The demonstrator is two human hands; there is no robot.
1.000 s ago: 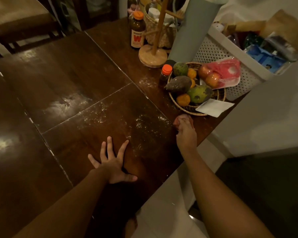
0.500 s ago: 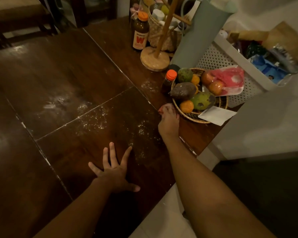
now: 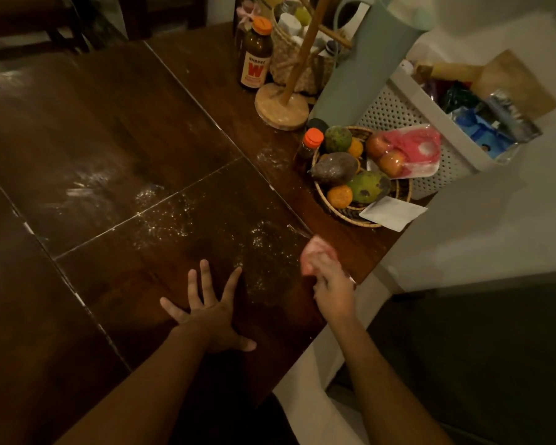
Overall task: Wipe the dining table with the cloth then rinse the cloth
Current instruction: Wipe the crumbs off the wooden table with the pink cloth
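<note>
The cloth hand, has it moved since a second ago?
Yes. The right hand with the pink cloth went up beside the fruit basket, then pulled back toward the table's near edge.

Single head-worn wide-angle view, steeply down and forward, close over the table (image 3: 116, 130) corner.

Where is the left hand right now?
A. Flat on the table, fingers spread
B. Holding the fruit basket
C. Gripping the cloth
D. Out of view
A: the left hand lies palm-down with fingers splayed on the dark table, while the right hand holds the pink cloth.
</note>
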